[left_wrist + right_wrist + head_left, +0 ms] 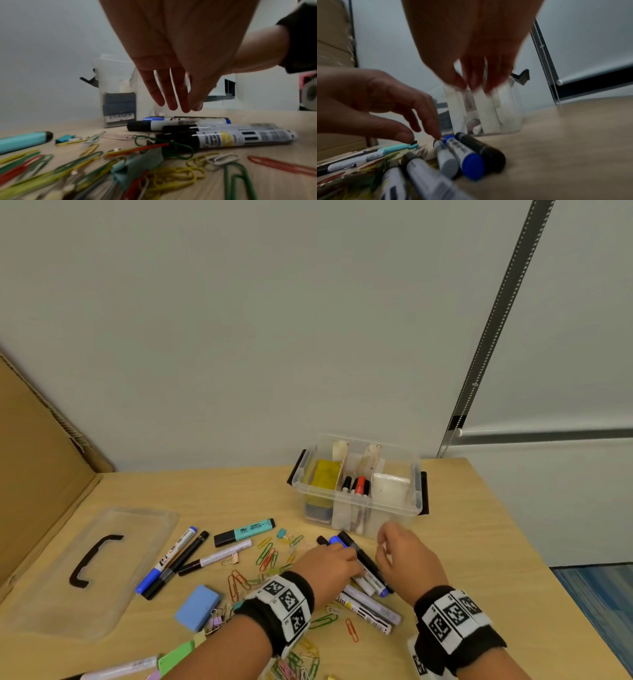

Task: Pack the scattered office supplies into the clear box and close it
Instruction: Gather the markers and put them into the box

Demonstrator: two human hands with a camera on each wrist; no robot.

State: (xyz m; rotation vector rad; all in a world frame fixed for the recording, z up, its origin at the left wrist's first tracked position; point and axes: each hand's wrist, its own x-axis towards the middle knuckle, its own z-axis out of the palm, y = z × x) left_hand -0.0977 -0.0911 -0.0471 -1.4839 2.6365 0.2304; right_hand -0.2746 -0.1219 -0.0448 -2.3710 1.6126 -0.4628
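The clear box (pixel 383 520) stands open at the back of the table, with a yellow item, several markers and a white item in its compartments. In front of it lies a bunch of markers (pixel 364 568), one with a blue cap (pixel 337 541). My left hand (pixel 334 559) reaches over them from the left with relaxed fingers. In the right wrist view, a fingertip of my left hand (pixel 385 101) touches the end of one marker (pixel 444 155). My right hand (pixel 402 558) hovers just right of the bunch, fingers hanging loose and holding nothing. The box's lid (pixel 137 546) lies flat at the left.
More markers (pixel 173 559), a turquoise highlighter (pixel 245 531), a blue eraser (pixel 197 607), coloured paper clips (pixel 267 554) and binder clips are scattered over the wooden table. Cardboard (pixel 34 457) leans at the left. The table's right edge is near the box.
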